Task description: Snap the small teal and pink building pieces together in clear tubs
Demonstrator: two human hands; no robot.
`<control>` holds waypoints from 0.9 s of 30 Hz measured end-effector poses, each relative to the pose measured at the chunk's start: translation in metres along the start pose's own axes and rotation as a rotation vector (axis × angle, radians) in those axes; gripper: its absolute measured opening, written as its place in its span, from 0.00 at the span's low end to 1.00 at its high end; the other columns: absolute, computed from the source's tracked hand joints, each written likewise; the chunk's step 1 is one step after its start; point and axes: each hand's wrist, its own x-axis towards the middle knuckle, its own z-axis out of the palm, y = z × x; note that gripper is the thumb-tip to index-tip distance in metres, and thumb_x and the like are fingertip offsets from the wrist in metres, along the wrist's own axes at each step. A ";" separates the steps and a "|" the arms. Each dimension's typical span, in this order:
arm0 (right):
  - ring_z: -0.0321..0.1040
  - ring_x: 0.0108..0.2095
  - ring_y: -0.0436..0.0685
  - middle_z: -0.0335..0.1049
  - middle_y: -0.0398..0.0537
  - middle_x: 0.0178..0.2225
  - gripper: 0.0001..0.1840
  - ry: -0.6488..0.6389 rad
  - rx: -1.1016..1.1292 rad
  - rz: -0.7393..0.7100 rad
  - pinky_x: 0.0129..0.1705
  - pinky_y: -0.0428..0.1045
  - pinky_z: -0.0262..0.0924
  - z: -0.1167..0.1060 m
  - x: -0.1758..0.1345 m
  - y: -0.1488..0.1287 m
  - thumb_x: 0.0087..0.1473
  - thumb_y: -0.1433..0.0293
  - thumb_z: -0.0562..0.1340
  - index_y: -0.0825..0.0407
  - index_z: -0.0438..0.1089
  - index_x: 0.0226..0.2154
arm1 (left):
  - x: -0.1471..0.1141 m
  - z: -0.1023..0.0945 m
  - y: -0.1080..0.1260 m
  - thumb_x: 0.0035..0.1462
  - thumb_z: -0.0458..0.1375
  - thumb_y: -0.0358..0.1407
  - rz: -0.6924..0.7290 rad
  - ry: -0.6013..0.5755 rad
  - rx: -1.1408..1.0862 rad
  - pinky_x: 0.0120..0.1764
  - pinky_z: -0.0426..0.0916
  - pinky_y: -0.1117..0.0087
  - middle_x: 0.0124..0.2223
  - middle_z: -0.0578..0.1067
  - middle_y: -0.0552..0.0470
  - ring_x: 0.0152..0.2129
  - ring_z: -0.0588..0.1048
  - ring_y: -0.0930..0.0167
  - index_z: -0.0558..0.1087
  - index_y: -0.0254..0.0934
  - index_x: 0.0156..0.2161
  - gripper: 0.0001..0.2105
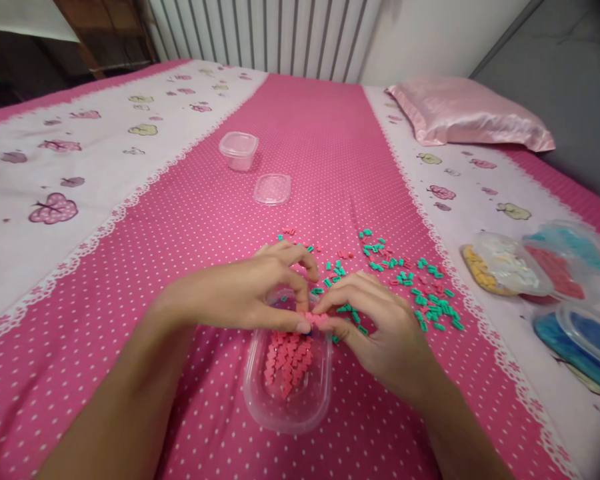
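Observation:
A clear plastic tub (287,423) sits on the bed in front of me, with a pink piece built of small interlocking bricks (287,363) inside it. Over its far end, my left hand (265,287) pinches a small cluster of pink building bricks (319,321) between thumb and forefinger. My right hand (370,320) grips the same cluster from the right, fingertips close to the left ones. A bit of dark blue shows under the left thumb. Loose green bricks (433,307) and pink ones lie scattered beyond and to the right of my hands.
A lidded clear container (239,152) and a loose clear lid (273,189) stand farther up the bed. At the right are tubs of yellow and white pieces (505,263), red pieces (557,270) and blue pieces (580,347). A pink pillow (470,110) lies at the back right.

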 end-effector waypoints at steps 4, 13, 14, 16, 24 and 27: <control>0.71 0.38 0.50 0.78 0.37 0.34 0.07 -0.114 0.079 -0.019 0.45 0.50 0.59 -0.001 -0.002 -0.001 0.57 0.68 0.72 0.50 0.74 0.35 | -0.005 -0.004 -0.001 0.65 0.62 0.42 -0.031 -0.069 -0.024 0.52 0.66 0.68 0.51 0.72 0.50 0.53 0.69 0.65 0.81 0.42 0.41 0.08; 0.70 0.37 0.48 0.78 0.34 0.33 0.09 -0.158 0.129 -0.007 0.46 0.50 0.55 -0.001 -0.001 -0.001 0.57 0.64 0.72 0.49 0.74 0.33 | -0.004 -0.008 -0.007 0.65 0.63 0.36 0.027 -0.106 -0.054 0.54 0.66 0.70 0.50 0.73 0.51 0.50 0.72 0.69 0.83 0.43 0.41 0.05; 0.70 0.37 0.48 0.78 0.34 0.32 0.09 -0.150 0.137 -0.004 0.46 0.50 0.55 -0.003 0.000 -0.001 0.57 0.62 0.72 0.48 0.74 0.33 | -0.004 -0.008 -0.008 0.64 0.63 0.35 0.031 -0.120 -0.059 0.53 0.66 0.70 0.50 0.73 0.51 0.49 0.73 0.69 0.83 0.44 0.41 0.05; 0.70 0.36 0.48 0.77 0.34 0.32 0.12 -0.126 0.151 0.011 0.45 0.50 0.55 -0.007 0.000 0.002 0.59 0.58 0.70 0.48 0.74 0.32 | -0.005 -0.008 -0.007 0.64 0.64 0.34 0.037 -0.149 -0.059 0.53 0.66 0.70 0.50 0.73 0.52 0.49 0.73 0.69 0.83 0.45 0.41 0.06; 0.69 0.34 0.50 0.74 0.35 0.30 0.14 -0.076 0.107 0.107 0.42 0.51 0.56 -0.016 0.000 0.010 0.67 0.57 0.62 0.47 0.72 0.32 | -0.007 -0.001 0.008 0.63 0.64 0.37 -0.078 -0.184 0.219 0.51 0.60 0.62 0.40 0.70 0.51 0.45 0.67 0.64 0.84 0.51 0.41 0.06; 0.70 0.34 0.50 0.75 0.34 0.30 0.12 -0.075 0.071 0.093 0.42 0.51 0.56 -0.016 -0.001 0.011 0.67 0.60 0.62 0.46 0.72 0.33 | -0.010 0.008 0.012 0.62 0.66 0.35 -0.179 -0.129 0.308 0.52 0.56 0.58 0.42 0.70 0.52 0.45 0.67 0.64 0.84 0.54 0.40 0.07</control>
